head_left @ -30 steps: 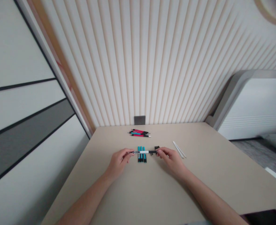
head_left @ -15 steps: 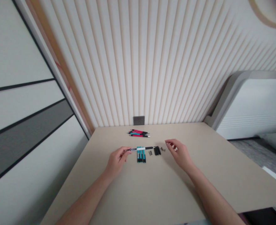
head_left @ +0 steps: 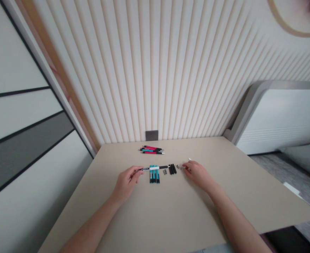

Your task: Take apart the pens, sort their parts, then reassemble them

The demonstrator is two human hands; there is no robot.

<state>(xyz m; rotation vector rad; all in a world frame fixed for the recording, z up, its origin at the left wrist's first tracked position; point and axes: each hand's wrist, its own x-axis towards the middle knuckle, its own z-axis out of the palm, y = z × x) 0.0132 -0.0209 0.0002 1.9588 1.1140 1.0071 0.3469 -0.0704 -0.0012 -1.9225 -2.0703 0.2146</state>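
Observation:
My left hand (head_left: 127, 179) pinches a pen (head_left: 154, 168) with a white and black barrel and a black grip. The pen lies level, its tip pointing right, above several blue-and-black pen barrels (head_left: 154, 178) set side by side. My right hand (head_left: 197, 174) is at the right of the row, its fingertips closed beside small metal pen tips (head_left: 178, 166). Whatever the right fingers hold is too small to make out. A small white piece (head_left: 189, 159) shows just behind that hand. Black rubber grips (head_left: 172, 169) and small springs (head_left: 165, 172) lie between the barrels and the tips.
Several red, blue and black pens (head_left: 151, 150) lie in a loose pile farther back on the beige table (head_left: 149, 218). Behind it rises a ribbed wall with a dark socket (head_left: 152, 135). A white cabinet (head_left: 20, 165) stands left, a bed headboard (head_left: 273, 119) right.
My right hand has come down to the small metal tips from just above and beyond them. The left hand keeps the pen level. The whole view has shifted slightly.

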